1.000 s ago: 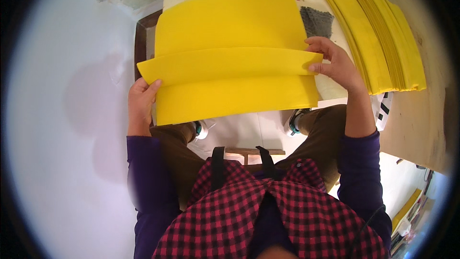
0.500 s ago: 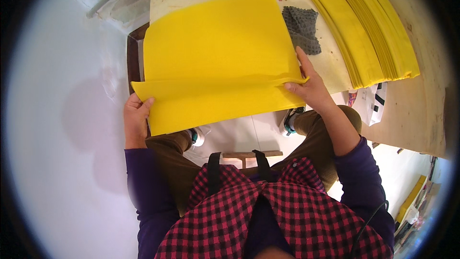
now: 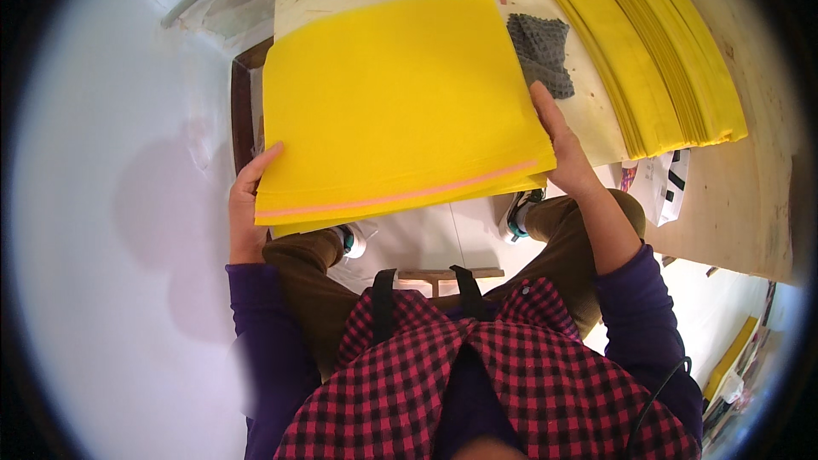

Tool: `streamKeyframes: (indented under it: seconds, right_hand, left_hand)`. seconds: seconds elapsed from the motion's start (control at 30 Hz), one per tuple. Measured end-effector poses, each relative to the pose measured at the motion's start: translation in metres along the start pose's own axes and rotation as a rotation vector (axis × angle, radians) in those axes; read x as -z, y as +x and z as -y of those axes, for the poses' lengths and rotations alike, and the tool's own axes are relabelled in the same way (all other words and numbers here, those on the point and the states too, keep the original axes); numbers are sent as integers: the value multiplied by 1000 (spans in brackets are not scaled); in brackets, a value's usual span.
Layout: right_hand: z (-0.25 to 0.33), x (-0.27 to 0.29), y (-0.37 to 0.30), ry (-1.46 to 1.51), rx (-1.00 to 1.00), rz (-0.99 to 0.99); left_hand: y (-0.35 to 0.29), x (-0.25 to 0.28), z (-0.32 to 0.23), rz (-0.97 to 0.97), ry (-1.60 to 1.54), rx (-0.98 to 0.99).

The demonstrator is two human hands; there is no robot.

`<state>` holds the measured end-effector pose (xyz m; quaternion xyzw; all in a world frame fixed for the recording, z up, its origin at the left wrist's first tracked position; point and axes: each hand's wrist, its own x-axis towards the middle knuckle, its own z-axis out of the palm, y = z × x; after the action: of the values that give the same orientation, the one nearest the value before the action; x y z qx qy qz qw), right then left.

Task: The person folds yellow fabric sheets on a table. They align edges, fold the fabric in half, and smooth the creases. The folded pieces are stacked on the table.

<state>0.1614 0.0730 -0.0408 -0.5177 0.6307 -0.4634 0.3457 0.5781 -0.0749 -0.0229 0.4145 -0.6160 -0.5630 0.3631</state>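
As yellow sheets (image 3: 392,102) lie between them, fingers (image 3: 546,107) touch both sides.

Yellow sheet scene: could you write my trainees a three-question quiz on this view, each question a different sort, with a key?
1. What lies on the table between the large yellow sheet and the folded yellow pieces?
2. True or false: the pink stripe runs along the large sheet's far edge.
3. Which hand is nearer the folded yellow pieces? (a) left (b) right (c) both equally near

Key:
1. A dark gray cloth.
2. False; the pink stripe runs along the edge nearest the person.
3. b, the right hand.
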Motion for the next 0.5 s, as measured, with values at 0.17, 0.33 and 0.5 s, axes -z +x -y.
streamKeyframes:
  seconds: [0.17,0.33,0.5]
  right_hand:
    - [-1,1,6,39,23,28]
    - [1,3,8,-161,80,94]
    - [1,5,13,-209,72,77]
  left_hand:
    - [1,-5,-3,-20,40,-16]
    - [1,-5,-1,-40,101,-64]
    - [1,-2,2,-14,226,-87]
